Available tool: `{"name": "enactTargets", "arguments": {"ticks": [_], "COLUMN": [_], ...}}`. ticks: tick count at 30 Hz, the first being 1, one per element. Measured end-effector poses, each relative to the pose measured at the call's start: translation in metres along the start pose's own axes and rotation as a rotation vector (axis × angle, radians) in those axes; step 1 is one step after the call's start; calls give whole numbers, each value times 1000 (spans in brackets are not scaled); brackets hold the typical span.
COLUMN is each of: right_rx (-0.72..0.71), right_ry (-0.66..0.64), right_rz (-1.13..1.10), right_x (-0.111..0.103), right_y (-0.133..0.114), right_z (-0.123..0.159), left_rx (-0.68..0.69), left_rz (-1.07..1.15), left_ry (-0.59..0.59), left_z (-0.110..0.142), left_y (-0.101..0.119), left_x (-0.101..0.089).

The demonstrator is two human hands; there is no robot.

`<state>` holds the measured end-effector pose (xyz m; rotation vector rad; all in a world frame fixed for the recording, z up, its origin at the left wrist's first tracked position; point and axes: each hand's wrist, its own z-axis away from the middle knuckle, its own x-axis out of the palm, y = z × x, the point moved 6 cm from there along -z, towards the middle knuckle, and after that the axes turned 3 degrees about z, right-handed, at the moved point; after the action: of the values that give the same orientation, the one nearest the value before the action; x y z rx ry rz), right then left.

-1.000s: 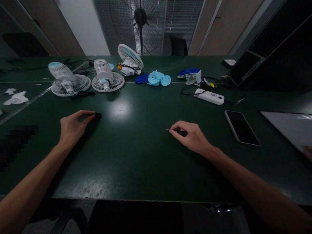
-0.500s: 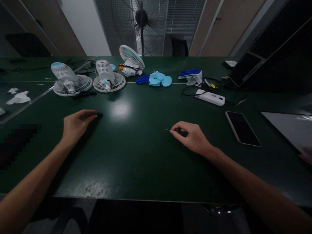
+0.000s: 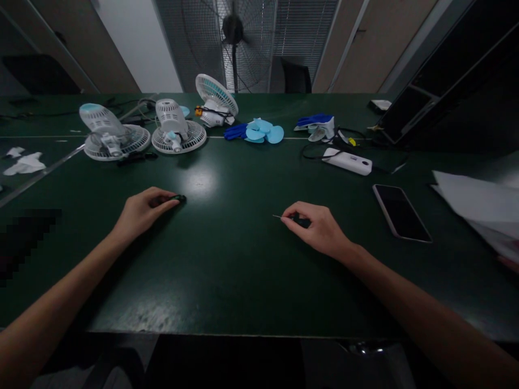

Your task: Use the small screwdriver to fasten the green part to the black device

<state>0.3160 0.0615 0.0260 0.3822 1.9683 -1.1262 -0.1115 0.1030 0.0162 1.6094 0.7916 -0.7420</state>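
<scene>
Between the thumb and fingers of my left hand (image 3: 146,212) is a small dark piece with a hint of green (image 3: 179,198), held just over the table; its kind is too small to make out. My right hand (image 3: 311,222) is closed around a small screwdriver (image 3: 302,220) with a dark handle. The screwdriver's thin metal shaft points left, and most of the handle is hidden by my fingers. Bare green tabletop (image 3: 227,232) lies between the two hands.
Behind my hands are white fans (image 3: 178,135), light-blue fan blades (image 3: 264,131), blue gloves (image 3: 316,120) and a white power bank-like device (image 3: 347,161). To the right lie a phone (image 3: 401,212) and white sheets (image 3: 478,200), with part of another person's hand at the edge.
My left hand has moved to the right with the small dark piece. My right hand stays in place with the screwdriver. At far right, a white sheet has been lifted.
</scene>
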Motion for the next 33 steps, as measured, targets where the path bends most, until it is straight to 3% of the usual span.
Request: {"name": "enactTargets", "arguments": {"ticks": [6,10,13,27,33], "right_rx": [-74,-151,-162,-130,-90], "right_ry": [-60,-135,-173,-186,-61], "right_rz": [-14,22,57,108,-201], "right_x": [4,6,7,10,8], "right_y": [-9,-20,-22,-22,-39], "right_z": [1,3,4,4,-1], "left_rx": [330,435,444,423,432], "left_rz": [234,331,349,364,352], "left_ry": [-329,-424,-437,-441,-435], "left_z": [30,44,46,45,44], "left_y": [129,180,189,187,188], "left_x": [80,115,124,122,122]}}
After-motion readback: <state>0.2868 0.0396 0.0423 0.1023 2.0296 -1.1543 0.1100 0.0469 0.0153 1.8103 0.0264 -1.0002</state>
